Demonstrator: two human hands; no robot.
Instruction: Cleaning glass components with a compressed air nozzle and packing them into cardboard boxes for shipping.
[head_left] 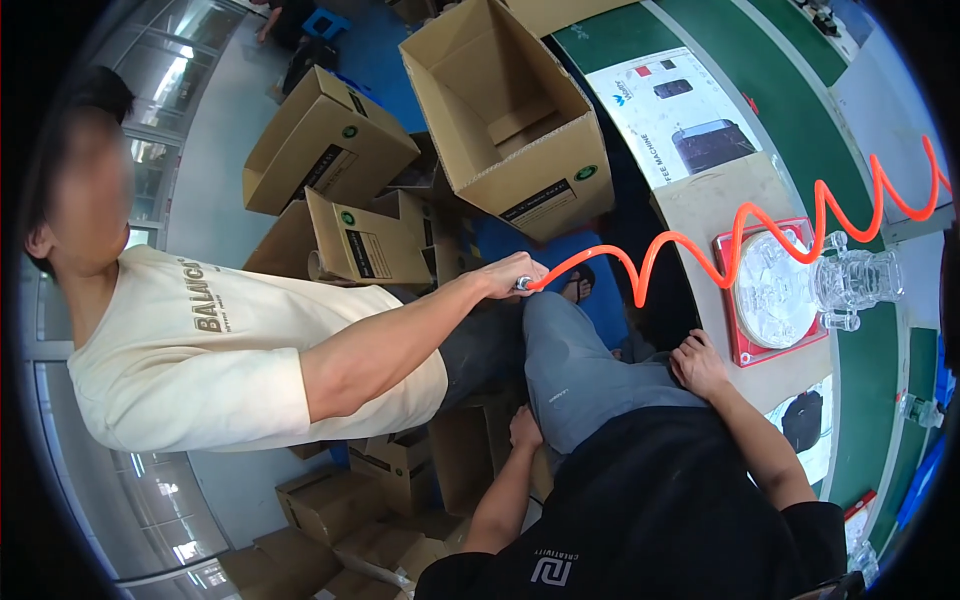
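Note:
My left hand [525, 428] hangs low beside my left thigh, its fingers curled in and nothing seen in them. On the grey trousers [570, 375] near the table edge lies my right hand [698, 362], fingers bent loosely apart and empty. To its right, a clear plastic assembly [860, 280] with a round whitish disc [775, 290] rests on a red square base [745, 352]. A co-worker's hand [508, 275] at the left grips the metal end of an orange coiled hose [600, 249], which stretches over the assembly to the right.
A large open cardboard box [530, 190] stands ahead, with more boxes [345, 140] behind the co-worker [200, 350] and lower left [335, 505]. Flattened cardboard [720, 195] and a printed carton [685, 115] lie on the green work surface [865, 370]. A clear bottle-like piece [920, 410] is farther right.

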